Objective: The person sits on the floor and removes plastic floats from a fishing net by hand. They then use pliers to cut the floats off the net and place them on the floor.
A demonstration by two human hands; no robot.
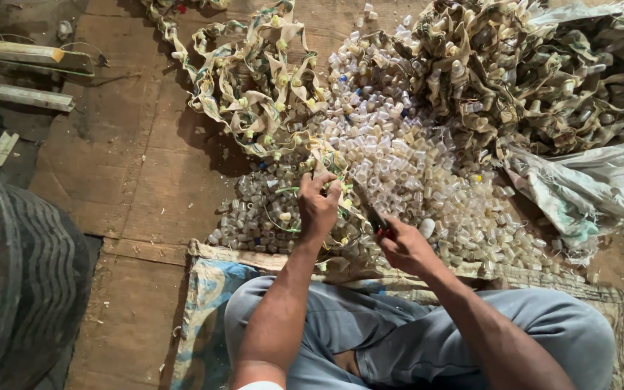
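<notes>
My left hand [318,204] grips the near end of a long tangled strip of cloth studded with small clear plastic caps [254,94], which snakes away across the floor. My right hand [404,244] is closed on a dark-bladed cutting tool [371,211], its blade pointing toward the strip just right of my left fingers. Under both hands lies a heap of loose small clear plastic caps [406,173]. I sit cross-legged in grey trousers [413,339] on a woven mat [207,289].
A large mound of the same tangled cap strips [529,72] fills the far right, with a white sack [601,180] beside it. A black rubber tyre [23,274] stands at the left edge. Metal bars [30,58] lie at the far left on the wooden floor [131,180].
</notes>
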